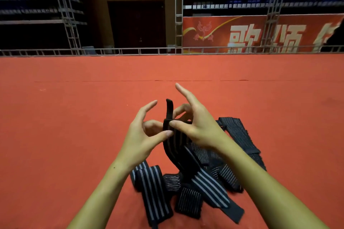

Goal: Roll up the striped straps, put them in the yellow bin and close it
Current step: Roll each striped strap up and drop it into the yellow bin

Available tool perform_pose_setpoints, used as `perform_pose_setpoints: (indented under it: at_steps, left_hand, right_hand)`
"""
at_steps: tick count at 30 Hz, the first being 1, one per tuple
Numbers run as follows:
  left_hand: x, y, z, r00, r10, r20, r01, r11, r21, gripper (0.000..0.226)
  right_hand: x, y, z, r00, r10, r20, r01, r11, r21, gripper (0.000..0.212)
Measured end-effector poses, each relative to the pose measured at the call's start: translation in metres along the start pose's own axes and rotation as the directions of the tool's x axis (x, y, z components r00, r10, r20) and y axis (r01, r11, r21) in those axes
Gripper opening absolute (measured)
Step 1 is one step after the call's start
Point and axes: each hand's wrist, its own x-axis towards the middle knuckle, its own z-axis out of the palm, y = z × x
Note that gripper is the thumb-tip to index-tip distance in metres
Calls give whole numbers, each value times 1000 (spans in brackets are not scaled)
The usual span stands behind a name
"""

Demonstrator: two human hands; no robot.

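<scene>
Both hands on one striped strap (175,136), lifted above pile on red floor (74,117).
L hand (141,135) thumb & curled fingers pinch strap's edge from left; R hand (195,122) thumb presses its top fold, index finger straight up. Strap end sticks up btwn hands. Other striped straps (204,182) lie loose below wrists.

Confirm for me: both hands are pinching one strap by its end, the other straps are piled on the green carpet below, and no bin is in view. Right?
Wrong on the colour only. The head view shows a red carpet, not green. The rest stands: left hand and right hand pinch one strap by its end, the other straps lie piled below, and no bin shows.
</scene>
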Motion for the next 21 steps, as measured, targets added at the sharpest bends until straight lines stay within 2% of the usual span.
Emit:
perform_pose_setpoints:
  at_steps: [5, 11, 13, 18, 21]
  left_hand:
    - [-5, -20, 13, 961, -157, 228, 141, 986, 88, 103]
    - [-11, -28, 25, 912, -201, 357, 156, 976, 151, 91]
    - [-11, -26, 27, 916, -191, 352, 157, 980, 124, 90]
    - [-9, -19, 47, 938, -136, 318, 146, 989, -9, 116]
    - [-7, -16, 56, 953, -95, 287, 131, 985, -109, 112]
  right_hand:
    - [18, -29, -26, 985, 20, -169, 16, 978, 209, 91]
    - [34, -59, -65, 933, 33, -358, 88, 944, 317, 89]
    - [36, -64, -73, 918, 41, -395, 95, 943, 319, 88]
    - [43, -75, -70, 927, 4, -375, 123, 941, 315, 92]
    - [48, -81, -68, 933, -32, -358, 139, 951, 278, 96]
